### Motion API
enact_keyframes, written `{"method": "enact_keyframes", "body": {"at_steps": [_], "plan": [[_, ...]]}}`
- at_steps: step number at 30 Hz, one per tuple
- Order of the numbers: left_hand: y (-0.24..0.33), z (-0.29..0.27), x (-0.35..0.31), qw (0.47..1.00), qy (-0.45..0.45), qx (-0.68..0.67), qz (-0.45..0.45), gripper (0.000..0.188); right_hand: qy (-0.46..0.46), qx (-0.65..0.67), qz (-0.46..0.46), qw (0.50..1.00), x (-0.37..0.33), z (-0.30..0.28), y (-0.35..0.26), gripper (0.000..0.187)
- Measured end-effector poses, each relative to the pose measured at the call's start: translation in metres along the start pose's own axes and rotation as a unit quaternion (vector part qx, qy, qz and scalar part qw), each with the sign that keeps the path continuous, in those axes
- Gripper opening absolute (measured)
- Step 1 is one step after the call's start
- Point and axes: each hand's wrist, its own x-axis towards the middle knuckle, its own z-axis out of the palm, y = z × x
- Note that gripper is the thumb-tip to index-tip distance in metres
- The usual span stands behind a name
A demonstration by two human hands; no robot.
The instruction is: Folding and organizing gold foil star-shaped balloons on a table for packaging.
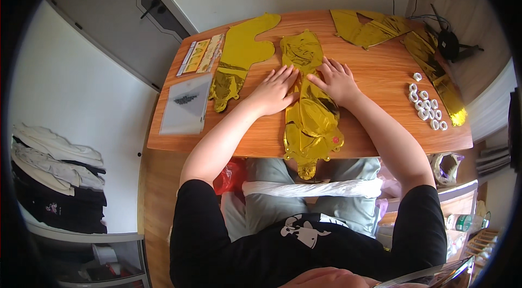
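A flat gold foil balloon [312, 122] lies lengthwise on the wooden table in front of me, wrinkled, with its lower end hanging over the near edge. A small red spot shows near its lower right side. My left hand [276, 92] rests on the balloon's left edge, fingers stretched out. On its upper right edge my right hand [337, 82] lies flat, fingers apart, the thumb pointing inward. Neither hand grips anything. Left of them is another flat gold foil balloon [244, 43] with a curved, lobed outline.
More gold foil [367, 31] lies at the back right, and a gold strip [437, 73] runs down the right side. Several small white rings [427, 106] are nearby. A black router [448, 44] stands behind. Clear plastic sleeves [185, 104] and a printed packet [201, 55] lie left.
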Motion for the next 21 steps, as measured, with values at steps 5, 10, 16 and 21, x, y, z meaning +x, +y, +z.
{"method": "enact_keyframes", "body": {"at_steps": [5,10,16,21], "plan": [[0.001,-0.006,0.004,0.999,0.037,-0.013,0.032,0.073,-0.003,0.131,0.008,0.991,0.004,-0.011,0.019,0.039],[-0.009,0.005,0.008,0.993,0.092,-0.005,0.078,0.072,-0.003,0.119,-0.020,0.993,0.004,-0.013,0.021,0.041],[-0.016,0.014,0.014,0.995,0.047,-0.018,0.092,0.080,0.001,0.104,-0.019,0.994,0.004,-0.010,0.019,0.043],[-0.009,0.012,0.014,0.996,0.025,0.022,0.082,0.084,-0.003,0.090,-0.014,0.996,0.003,-0.014,0.019,0.043]]}}
